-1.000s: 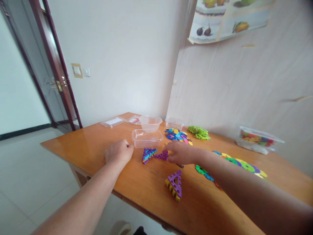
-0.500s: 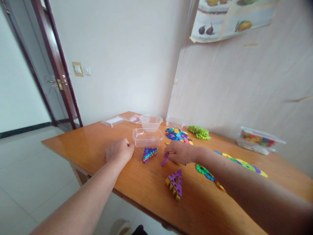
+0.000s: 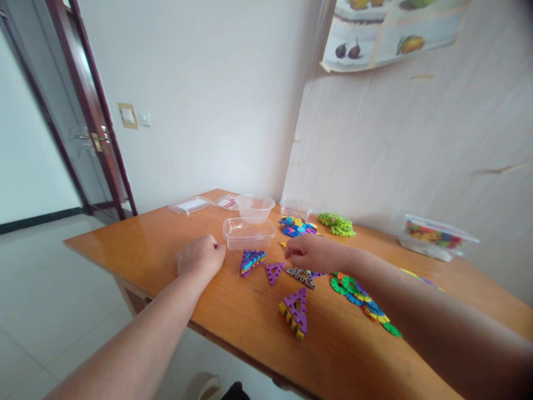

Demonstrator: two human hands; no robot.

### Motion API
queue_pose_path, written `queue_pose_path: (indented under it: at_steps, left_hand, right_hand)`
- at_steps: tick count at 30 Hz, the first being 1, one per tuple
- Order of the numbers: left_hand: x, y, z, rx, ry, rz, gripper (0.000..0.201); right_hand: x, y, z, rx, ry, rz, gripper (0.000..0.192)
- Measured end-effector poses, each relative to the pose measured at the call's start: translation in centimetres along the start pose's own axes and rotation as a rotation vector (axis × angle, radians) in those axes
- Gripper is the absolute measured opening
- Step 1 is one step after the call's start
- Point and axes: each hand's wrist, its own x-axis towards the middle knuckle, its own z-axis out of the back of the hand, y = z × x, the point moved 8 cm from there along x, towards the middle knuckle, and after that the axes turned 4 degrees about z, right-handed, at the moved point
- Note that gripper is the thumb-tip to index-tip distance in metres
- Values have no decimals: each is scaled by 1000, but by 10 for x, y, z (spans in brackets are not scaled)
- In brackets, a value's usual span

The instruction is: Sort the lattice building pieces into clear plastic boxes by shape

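On the tabletop (image 3: 158, 250), toward its left half, the left hand (image 3: 200, 258) rests curled into a loose fist, holding nothing that shows. Just to its right lies a small stack of triangular pieces (image 3: 251, 260), purple on top, and beyond that stack a clear shallow tub (image 3: 249, 233) and a clear bowl (image 3: 254, 208). Next comes a single flat purple triangle (image 3: 274, 271), lying by itself between the stack and the right hand (image 3: 313, 253). That hand is the nearer of the two to it: the triangle sits just left of and slightly nearer the person than the fingertips, apart from them. The right hand's fingers are drawn together, narrow, over a grey notched piece (image 3: 302, 275); whether they pinch anything I cannot tell. Nearer the table edge stands another purple-and-yellow triangle stack (image 3: 297, 312). Green and blue discs (image 3: 358, 294) trail off to the right.
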Motion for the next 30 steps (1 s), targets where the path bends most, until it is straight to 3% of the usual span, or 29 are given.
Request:
queue_pose_path:
  at_steps: [10,15,21,26,30]
  left_hand:
    - [-2,0,1,-3,8,6,30]
    - [-2,-1,2,-3,16,12,31]
    - [-2,0,1,-8,12,11,30]
    - [-2,0,1,-9,12,16,30]
    - [-1,1,1,-12,14,17,29]
  right_hand:
    - [-20,7,-10,-188,87,154,42]
    - [-20,-2,-15,-273,52,87,30]
    - [-22,-13,-15,-126,68,-54,17]
    - [-25,-20,-13,-28,62,-144,18]
    - [-30,-21,-9,-95,31,-216,16]
